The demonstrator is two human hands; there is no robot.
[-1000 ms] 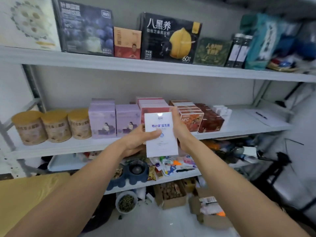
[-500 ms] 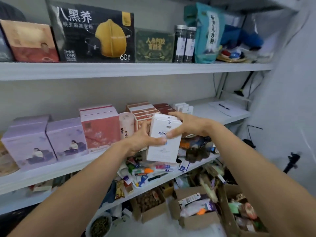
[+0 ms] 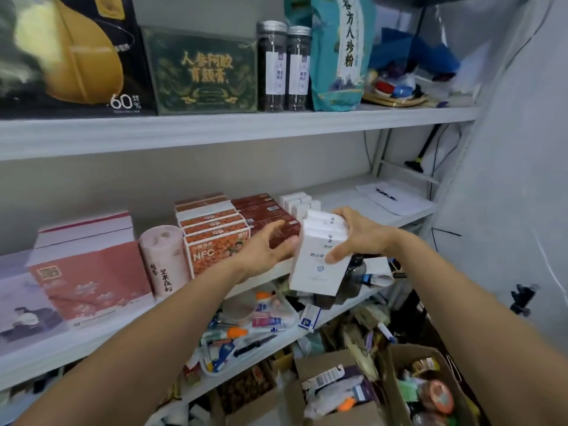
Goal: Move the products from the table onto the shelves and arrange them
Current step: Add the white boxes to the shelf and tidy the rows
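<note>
Head view: the right hand (image 3: 361, 238) grips a bundle of white boxes (image 3: 318, 272) from above, fingers curled over their tops and the thumb pressed on the front face. The left hand (image 3: 264, 250) lies with straight fingers against the bundle's left edge, clasping nothing. The front box bears blue Chinese characters and a small round blue logo, too blurred to read. The bundle hangs at the front edge of the middle shelf (image 3: 341, 196), just right of the dark red boxes (image 3: 261, 207) and in front of a row of small white boxes (image 3: 296, 202).

Further left on that shelf stand orange boxes (image 3: 215, 250) marked "NFC", a pink canister (image 3: 164, 259) with vertical writing "桂香 坚果藕粉", and a pink box (image 3: 89, 272) printed with blossoms. A white sheet (image 3: 396, 198) lies at the shelf's right end.

On the top shelf (image 3: 215, 127) stand a black box (image 3: 70, 56) showing "60%", a green box (image 3: 203, 72) with gold lettering beginning "人参阿胶", two dark jars (image 3: 284, 66) with white labels, and a teal bag (image 3: 338, 53) ending "珍粉".
</note>
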